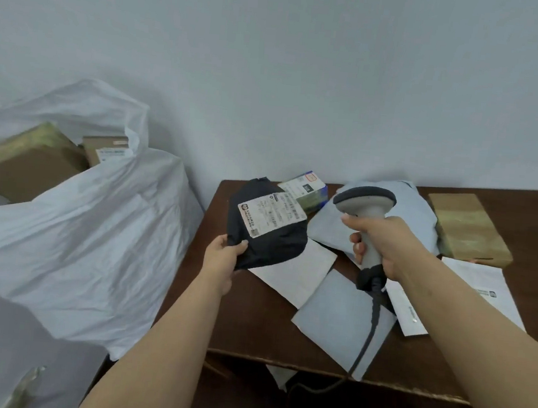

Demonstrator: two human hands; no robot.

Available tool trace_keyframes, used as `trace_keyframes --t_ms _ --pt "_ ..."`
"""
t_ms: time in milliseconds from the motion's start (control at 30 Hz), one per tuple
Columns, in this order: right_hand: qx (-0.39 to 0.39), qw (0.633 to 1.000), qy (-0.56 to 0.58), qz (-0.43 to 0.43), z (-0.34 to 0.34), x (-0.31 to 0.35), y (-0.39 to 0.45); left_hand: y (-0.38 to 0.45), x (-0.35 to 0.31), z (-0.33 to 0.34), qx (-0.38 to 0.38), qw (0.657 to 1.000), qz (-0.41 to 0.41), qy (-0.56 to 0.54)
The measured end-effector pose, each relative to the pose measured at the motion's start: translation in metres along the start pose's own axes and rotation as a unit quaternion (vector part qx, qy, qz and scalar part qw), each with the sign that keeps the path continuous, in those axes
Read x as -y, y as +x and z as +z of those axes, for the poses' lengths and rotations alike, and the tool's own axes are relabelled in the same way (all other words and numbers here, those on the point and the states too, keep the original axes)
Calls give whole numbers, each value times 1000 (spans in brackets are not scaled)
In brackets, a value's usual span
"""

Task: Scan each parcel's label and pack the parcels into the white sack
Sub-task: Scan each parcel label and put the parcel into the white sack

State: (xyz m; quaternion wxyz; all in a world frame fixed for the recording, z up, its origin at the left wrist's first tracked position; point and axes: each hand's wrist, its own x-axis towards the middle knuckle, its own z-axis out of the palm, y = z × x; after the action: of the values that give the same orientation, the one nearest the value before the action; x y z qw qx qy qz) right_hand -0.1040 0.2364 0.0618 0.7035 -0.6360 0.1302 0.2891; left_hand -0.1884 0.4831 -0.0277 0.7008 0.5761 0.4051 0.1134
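Forearms nearest camera. Left hand pinches the lower corner of the black parcel, held above the table, its label face-up. Right hand is wrapped round the scanner grip, head beside the label. White sack stands left, open, boxes inside. Step, as judged: scanning. Next move likely needs the scanner aimed at the barcode, then the parcel carried left into the sack.

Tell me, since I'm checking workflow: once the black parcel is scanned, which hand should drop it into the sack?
Left. The left hand already holds the black parcel and is nearer the white sack. The right hand holds the scanner.
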Motion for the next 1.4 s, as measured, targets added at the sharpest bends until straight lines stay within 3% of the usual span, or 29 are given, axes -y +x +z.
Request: trace_keyframes --t_ms 100,200,367,467,567,700,833,1000,1400 --pt "-29 998 36 -34 21 -1 0 -12 -14 16 90 990 -21 -106" --pt "-33 995 75 -54 39 -2 4 -26 -22 34 176 974 -33 -138" --pt "-54 993 -8 -102 36 14 18 -22 -45 19 255 966 -16 -28" --pt "-9 991 -82 -104 27 23 21 -13 -70 4 230 972 25 -47" --pt "25 986 -121 -113 27 29 19 -11 -79 0 234 970 43 50" --pt "17 984 -100 -148 36 47 7 7 -77 -1 77 990 96 71" --pt "102 982 -84 -132 47 75 -17 26 -80 -9 -23 992 113 54" --pt "155 970 -122 -145 58 93 -39 35 -92 -11 -60 990 128 20" --pt "158 966 -136 -150 59 105 -53 47 -93 -16 -78 986 147 17"
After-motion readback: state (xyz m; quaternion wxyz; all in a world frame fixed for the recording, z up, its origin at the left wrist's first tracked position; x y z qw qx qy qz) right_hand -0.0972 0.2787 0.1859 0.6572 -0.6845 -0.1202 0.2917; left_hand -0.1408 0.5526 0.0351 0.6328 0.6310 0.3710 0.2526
